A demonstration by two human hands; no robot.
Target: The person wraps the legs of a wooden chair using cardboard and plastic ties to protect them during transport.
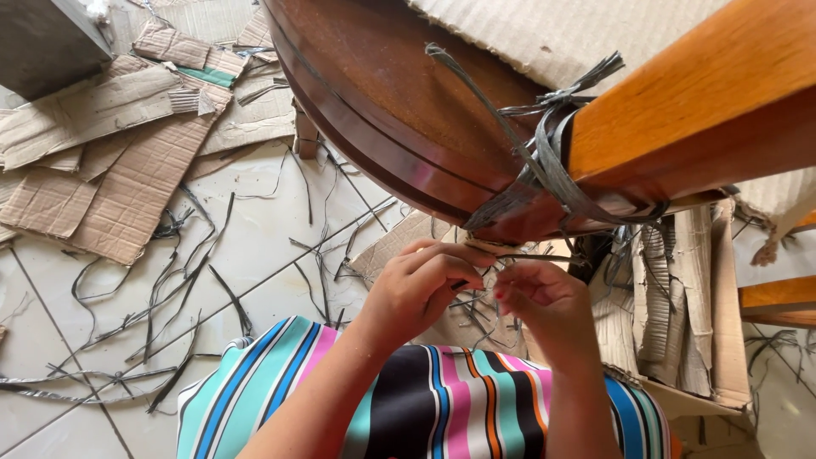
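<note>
Just below the middle of the frame, both hands are pinching a thin grey strap (493,259): left hand (421,289) curled tight on it, right hand (544,297) gripping with fingertips. That strap runs up to the binding (552,161) knotted where the dark round tabletop (382,102) meets an orange wooden leg (697,110). So I'd say the unwrapping is partway: lots of cut strips (161,289) and torn cardboard (110,161) already litter the tile floor at left, but the knot is still on and more cardboard (680,297) hangs at right.
</note>
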